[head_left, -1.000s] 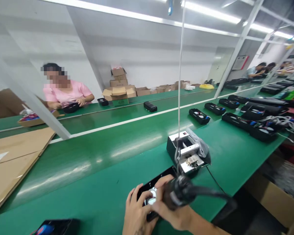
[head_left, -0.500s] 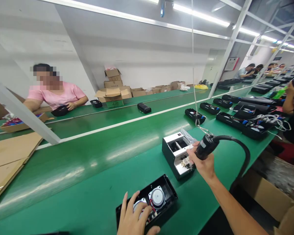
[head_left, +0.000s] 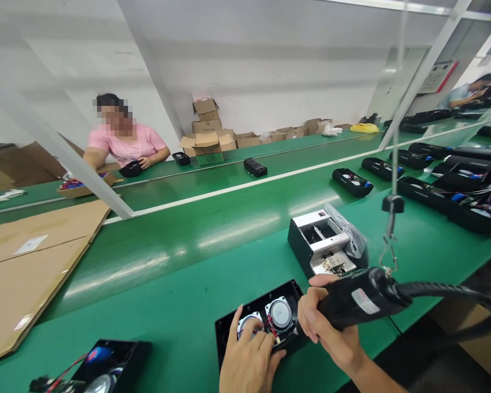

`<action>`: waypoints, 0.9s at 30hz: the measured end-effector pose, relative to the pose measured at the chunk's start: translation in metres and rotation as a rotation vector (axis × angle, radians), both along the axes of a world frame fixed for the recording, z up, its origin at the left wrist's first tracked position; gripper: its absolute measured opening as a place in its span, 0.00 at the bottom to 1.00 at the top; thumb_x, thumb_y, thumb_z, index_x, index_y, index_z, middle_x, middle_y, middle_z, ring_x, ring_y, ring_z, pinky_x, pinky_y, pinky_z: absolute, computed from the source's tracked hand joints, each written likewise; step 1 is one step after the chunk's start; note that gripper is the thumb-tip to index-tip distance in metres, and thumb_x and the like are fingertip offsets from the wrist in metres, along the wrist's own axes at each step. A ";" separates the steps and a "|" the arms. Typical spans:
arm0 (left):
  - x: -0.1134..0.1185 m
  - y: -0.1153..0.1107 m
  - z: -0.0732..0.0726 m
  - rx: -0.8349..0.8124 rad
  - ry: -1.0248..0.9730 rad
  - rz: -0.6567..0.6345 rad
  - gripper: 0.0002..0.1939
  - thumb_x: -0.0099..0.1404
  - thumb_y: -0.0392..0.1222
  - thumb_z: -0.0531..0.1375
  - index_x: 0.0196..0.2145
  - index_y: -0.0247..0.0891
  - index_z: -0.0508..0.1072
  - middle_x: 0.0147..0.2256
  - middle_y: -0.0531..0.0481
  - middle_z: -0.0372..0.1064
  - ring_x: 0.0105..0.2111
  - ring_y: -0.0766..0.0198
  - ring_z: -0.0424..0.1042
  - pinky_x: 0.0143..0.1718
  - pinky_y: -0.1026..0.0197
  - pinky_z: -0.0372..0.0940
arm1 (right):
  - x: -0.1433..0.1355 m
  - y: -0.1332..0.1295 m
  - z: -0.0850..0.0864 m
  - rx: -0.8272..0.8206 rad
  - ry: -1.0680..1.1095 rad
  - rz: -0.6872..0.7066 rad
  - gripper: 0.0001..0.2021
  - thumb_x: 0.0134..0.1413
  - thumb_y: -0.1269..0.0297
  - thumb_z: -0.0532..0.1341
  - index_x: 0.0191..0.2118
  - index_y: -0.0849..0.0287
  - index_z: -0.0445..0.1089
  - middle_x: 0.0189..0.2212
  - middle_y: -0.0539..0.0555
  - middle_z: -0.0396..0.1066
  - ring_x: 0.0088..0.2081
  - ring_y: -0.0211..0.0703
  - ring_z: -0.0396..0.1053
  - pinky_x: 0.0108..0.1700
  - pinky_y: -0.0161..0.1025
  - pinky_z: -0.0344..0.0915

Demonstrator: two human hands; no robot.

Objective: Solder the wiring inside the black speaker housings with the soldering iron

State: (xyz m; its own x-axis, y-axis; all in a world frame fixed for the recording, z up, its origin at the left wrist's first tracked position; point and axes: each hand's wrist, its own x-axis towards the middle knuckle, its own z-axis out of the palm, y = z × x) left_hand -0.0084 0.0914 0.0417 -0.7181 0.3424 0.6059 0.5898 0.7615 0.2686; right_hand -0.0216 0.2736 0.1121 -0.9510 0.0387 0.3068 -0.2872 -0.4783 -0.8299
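My right hand (head_left: 331, 333) is wrapped around a black electric screwdriver (head_left: 362, 300), which hangs by a hook from a cord and trails a thick black cable. Its tip points down-left at the near right part of a black speaker housing (head_left: 225, 323); my fingers hide the tip. Two round silver speakers (head_left: 280, 315) sit inside the housing with red wires. My left hand (head_left: 249, 360) rests over the left speaker, fingers spread, thumb by the near edge. Behind the housing stands a white-and-black screw feeder (head_left: 323, 240) with a clear plastic bag (head_left: 349, 229) beside it.
Another opened speaker housing (head_left: 126, 363) with loose wires lies at lower left. Flat cardboard (head_left: 45, 262) covers the left side. Several black housings (head_left: 353, 182) line the right. Across the belt sits a person in pink (head_left: 126, 142). A white post (head_left: 102, 185) rises at left.
My right hand has carried the screwdriver from the screw feeder down and left to the speaker housing. My left hand stays on the housing. The view has turned left.
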 end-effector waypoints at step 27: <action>-0.004 -0.004 -0.022 -0.052 0.108 -0.028 0.28 0.82 0.52 0.45 0.28 0.42 0.72 0.22 0.59 0.68 0.35 0.65 0.73 0.80 0.48 0.31 | 0.011 -0.006 -0.050 0.524 0.144 -0.075 0.11 0.65 0.64 0.64 0.48 0.47 0.63 0.32 0.47 0.68 0.27 0.42 0.66 0.33 0.44 0.70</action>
